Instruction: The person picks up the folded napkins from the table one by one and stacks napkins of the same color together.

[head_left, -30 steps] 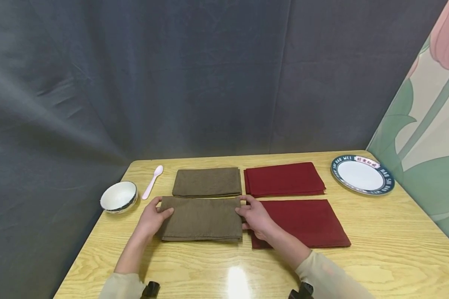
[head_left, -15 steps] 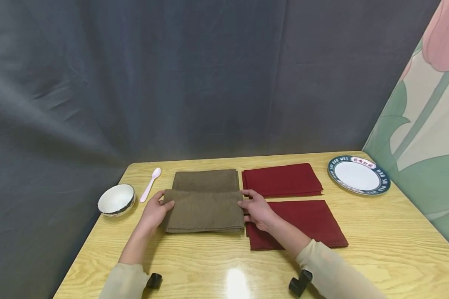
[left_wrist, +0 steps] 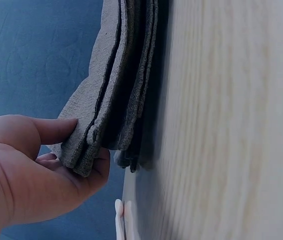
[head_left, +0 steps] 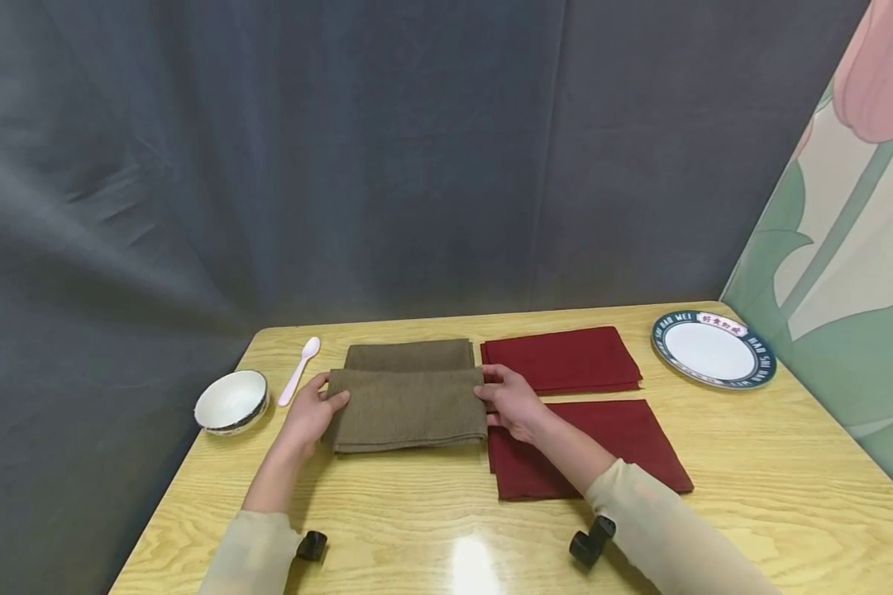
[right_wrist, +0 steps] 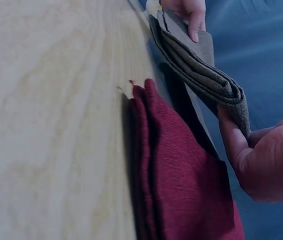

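Both hands hold a folded brown cloth (head_left: 409, 411) by its two short sides, level and raised off the table. The left hand (head_left: 310, 416) pinches one side, thumb on top and fingers beneath, as the left wrist view shows on the folded cloth layers (left_wrist: 99, 95). On the other side the right hand (head_left: 515, 405) grips the same way, with fingers under the cloth in the right wrist view. Behind it lies a second folded brown cloth (head_left: 409, 355), its front part covered in the head view. A folded red cloth (head_left: 595, 446) lies flat below the right forearm.
Another folded red cloth (head_left: 561, 358) lies at the back, right of the second brown one. A white bowl (head_left: 231, 400) and a pink spoon (head_left: 301, 369) sit at the left. The blue-rimmed plate (head_left: 714, 349) stands back right. A dark curtain (head_left: 409, 165) hangs behind the table.
The hands have lifted the brown cloth and carried it away from the body, so it overlaps the second brown cloth in the head view. The other things stay put; the head view shifts slightly.
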`<state>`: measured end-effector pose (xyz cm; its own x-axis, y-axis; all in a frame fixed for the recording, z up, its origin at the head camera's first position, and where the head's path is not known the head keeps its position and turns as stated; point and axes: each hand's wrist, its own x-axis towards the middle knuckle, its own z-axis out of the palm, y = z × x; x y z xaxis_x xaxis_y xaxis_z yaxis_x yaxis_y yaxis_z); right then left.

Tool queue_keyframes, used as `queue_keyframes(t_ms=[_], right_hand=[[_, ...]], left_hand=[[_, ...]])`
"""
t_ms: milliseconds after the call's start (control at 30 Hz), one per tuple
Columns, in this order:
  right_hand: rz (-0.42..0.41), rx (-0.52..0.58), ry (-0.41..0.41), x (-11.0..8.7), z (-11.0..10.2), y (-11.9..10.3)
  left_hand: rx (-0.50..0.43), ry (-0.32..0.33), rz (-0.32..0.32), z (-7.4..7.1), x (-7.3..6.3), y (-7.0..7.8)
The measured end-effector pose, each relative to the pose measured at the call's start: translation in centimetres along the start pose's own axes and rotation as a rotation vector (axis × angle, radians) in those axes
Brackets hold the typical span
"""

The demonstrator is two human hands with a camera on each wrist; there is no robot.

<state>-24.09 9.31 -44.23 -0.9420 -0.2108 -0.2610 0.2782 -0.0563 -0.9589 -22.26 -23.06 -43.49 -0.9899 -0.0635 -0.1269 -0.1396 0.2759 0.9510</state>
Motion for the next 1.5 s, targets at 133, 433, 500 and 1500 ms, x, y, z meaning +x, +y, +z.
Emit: queue_keyframes(t_ms=[133,433,500,1500], right_hand=[[-0.003,-0.024,0.001,0.4,-0.1,-0.3],[-0.010,-0.010,-0.013,1.8,-0.3,-0.7],[-0.010,-0.017,-0.011,2.0,-0.3,-0.8],[0.093,-0.009,-0.008,5.6,-0.6,-1.7]], left_hand=[[0.007,0.004,-0.002,-0.1,0.4,0.0],[0.018,0.013,0.007,-0.1,1.3,0.2],[0.012,0.010,0.008,-0.1,1.6,0.2],[0.024,0.050,-0.025,-0.2,5.1,0.1]])
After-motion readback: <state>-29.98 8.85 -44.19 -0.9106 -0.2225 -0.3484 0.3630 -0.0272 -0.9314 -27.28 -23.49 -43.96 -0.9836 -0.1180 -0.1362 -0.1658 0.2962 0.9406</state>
